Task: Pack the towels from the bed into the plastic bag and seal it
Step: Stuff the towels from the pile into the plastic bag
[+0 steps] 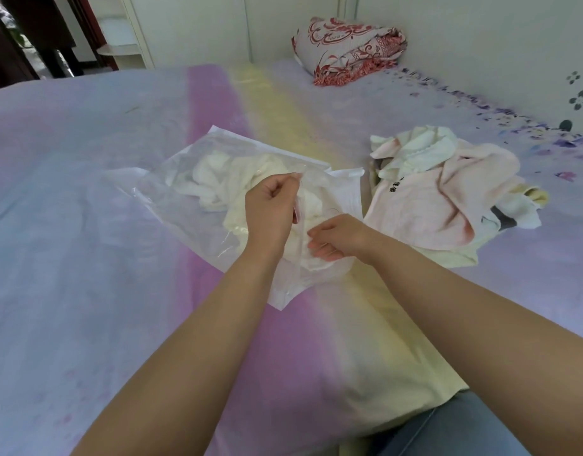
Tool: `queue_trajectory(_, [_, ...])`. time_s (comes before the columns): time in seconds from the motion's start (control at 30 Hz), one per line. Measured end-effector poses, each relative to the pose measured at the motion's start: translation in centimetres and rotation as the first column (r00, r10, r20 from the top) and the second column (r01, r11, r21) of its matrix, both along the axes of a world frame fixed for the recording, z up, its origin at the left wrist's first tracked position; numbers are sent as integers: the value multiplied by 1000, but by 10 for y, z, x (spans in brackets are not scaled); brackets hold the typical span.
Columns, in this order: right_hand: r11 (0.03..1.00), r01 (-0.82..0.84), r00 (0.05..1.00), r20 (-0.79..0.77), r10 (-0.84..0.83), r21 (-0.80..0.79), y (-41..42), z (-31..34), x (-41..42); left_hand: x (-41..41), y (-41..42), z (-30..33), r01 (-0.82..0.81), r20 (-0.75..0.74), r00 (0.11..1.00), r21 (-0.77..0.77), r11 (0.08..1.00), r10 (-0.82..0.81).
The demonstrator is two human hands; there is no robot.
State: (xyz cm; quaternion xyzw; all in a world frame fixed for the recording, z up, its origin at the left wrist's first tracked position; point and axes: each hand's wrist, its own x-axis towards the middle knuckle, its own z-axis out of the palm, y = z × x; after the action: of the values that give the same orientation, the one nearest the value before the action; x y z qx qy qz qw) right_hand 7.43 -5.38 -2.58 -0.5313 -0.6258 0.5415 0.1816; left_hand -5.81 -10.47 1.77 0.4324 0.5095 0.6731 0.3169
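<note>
- Left of centre on the bed (86, 192): plastic bag (171, 205), clear, lying flat, its long axis running from far left to near right. A cream towel (218, 182) is already inside. The mouth appears to face right, towards the hands, and is not yet closed.
- Centre: left hand (270, 209), raised over the bag's right end, fingers pinched on the upper edge of the opening and lifting it.
- Just right of it: right hand (336, 238), lower and nearer the bedsheet, fingers curled at the lower lip of the opening; whether it grips plastic or cloth I cannot tell.
- Right: loose pile of towels (448, 192), pink and white, unpacked, beside the bag's mouth. The right hand is nearer, so that hand would likely fetch the next one.
</note>
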Motion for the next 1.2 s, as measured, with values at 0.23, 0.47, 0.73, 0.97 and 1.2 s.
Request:
queue_trajectory(0.23, [660,245,837,189,-514,710,11,4,67,10,3,-4,8,34,999,-10,1000,-8])
queue_trajectory(0.47, [498,457,540,215,-814,737,46,-11,141,17,1,-10,36,13,999,-52,998,-35])
queue_trajectory(0.73, [376,724,380,121,-917,578,42,-17,171,23,-1,-15,24,-30,999,-85,996,-27])
queue_trajectory(0.97, [328,572,477,21,-879,752,28,-5,151,26,-2,-19,20,-65,998,-95,995,-26])
queue_trajectory(1.2, [467,241,725,162,-669,851,56,22,137,27,0,-19,11,-88,996,-91,996,-19])
